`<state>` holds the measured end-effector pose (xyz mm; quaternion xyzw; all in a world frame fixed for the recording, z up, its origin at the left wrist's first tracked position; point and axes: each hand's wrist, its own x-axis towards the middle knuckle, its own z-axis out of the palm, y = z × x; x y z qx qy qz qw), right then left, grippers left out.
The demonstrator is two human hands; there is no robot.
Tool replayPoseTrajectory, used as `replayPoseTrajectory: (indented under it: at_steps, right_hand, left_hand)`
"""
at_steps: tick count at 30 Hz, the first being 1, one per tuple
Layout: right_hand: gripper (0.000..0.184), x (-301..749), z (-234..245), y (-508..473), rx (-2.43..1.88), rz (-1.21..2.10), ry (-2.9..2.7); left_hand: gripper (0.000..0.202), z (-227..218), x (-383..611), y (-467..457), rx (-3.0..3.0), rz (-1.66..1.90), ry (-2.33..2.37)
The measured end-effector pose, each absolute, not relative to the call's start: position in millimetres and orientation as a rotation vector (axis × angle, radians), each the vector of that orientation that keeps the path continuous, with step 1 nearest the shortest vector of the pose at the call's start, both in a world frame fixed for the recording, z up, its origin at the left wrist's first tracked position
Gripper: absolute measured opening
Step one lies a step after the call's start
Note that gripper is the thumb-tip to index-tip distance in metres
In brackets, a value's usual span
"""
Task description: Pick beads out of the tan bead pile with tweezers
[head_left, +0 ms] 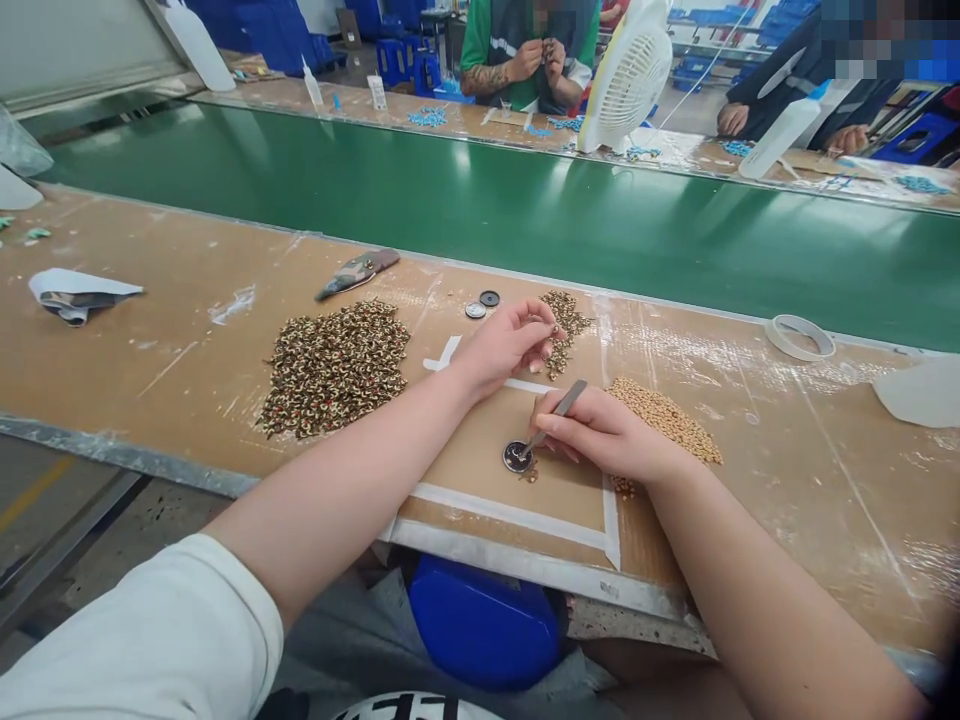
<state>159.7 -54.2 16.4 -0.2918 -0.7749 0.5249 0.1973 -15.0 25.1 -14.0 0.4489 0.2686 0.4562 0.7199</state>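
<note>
My right hand (589, 430) is closed on metal tweezers (568, 398), held like a pen. Their tips reach down into a small round black dish (516, 458) with white paste in it. A few small tan pieces (532, 472) lie against the dish's right edge. My left hand (511, 342) is raised just left of a small heap of dark and cream pieces (564, 310). Its thumb and forefinger are pinched together on something tiny that I cannot make out. Beyond my right hand spreads a pile of tan bead-like pieces (667, 420).
White tape (510, 514) frames the work area. At left are a large pile of dark and cream pieces (334, 370) and a camouflage pouch (358, 272). Two small round lids (489, 298) and a tape roll (801, 338) lie farther back. Beyond the green belt (450, 200), two people work near a fan (628, 75).
</note>
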Motion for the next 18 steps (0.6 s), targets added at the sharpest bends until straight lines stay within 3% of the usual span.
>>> replayPoseTrajectory:
  at_steps: [6, 18]
  right_hand:
    - [0.039, 160.5, 18.0, -55.2, -0.87, 1.424, -2.235]
    - [0.039, 162.8, 18.7, -54.6, -0.871, 1.444, -2.155]
  left_hand:
    - [0.004, -16.0, -12.7, 26.8, 0.96, 0.972, 0.638]
    - [0.019, -12.3, -12.8, 23.0, 0.916, 0.905, 0.67]
